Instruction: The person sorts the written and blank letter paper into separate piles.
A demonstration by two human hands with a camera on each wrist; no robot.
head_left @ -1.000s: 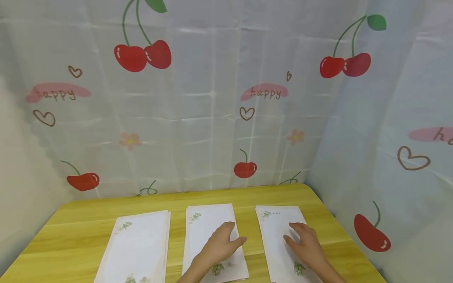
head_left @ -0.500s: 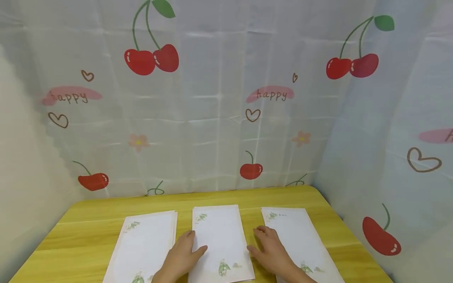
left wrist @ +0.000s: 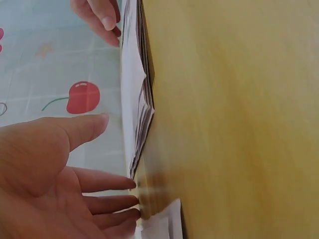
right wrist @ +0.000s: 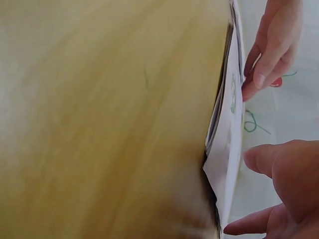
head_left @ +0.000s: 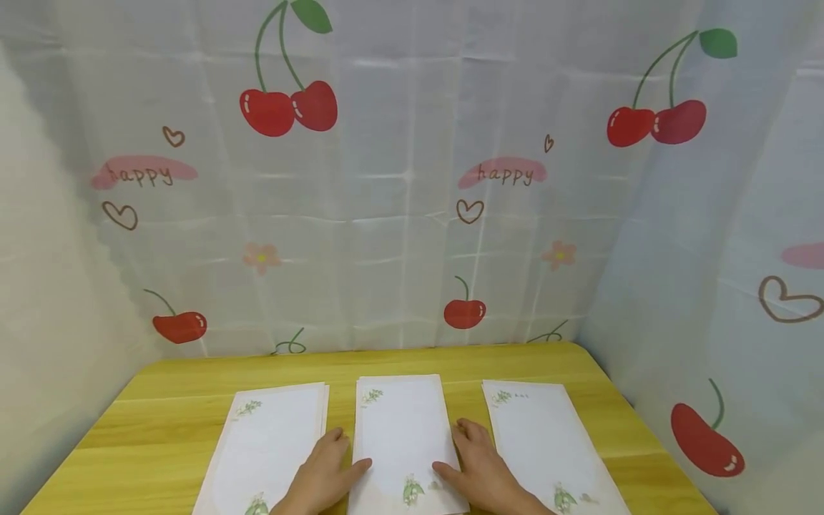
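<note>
Three stacks of white stationery paper with green floral prints lie side by side on the table. My left hand [head_left: 322,472] is at the left edge of the middle stack [head_left: 400,429], thumb reaching over it. At its right edge is my right hand [head_left: 484,468], thumb also over the sheet. Fingers of both hands are extended and uncurled. In the left wrist view the left hand [left wrist: 75,179] has its fingertips on the table by the stack's edge [left wrist: 135,94]. The right wrist view has the right hand [right wrist: 284,189] beside the slightly fanned sheets [right wrist: 227,129].
The left paper stack [head_left: 270,443] and the right paper stack [head_left: 547,436], which bears small writing at its top, flank the middle one. A yellow wood-grain table [head_left: 129,443] carries them. Behind and to the right hangs a cherry-print curtain [head_left: 386,286].
Both hands have moved left, from over the middle and right stacks to the two sides of the middle stack. They have also come closer together. The camera view has shifted slightly left.
</note>
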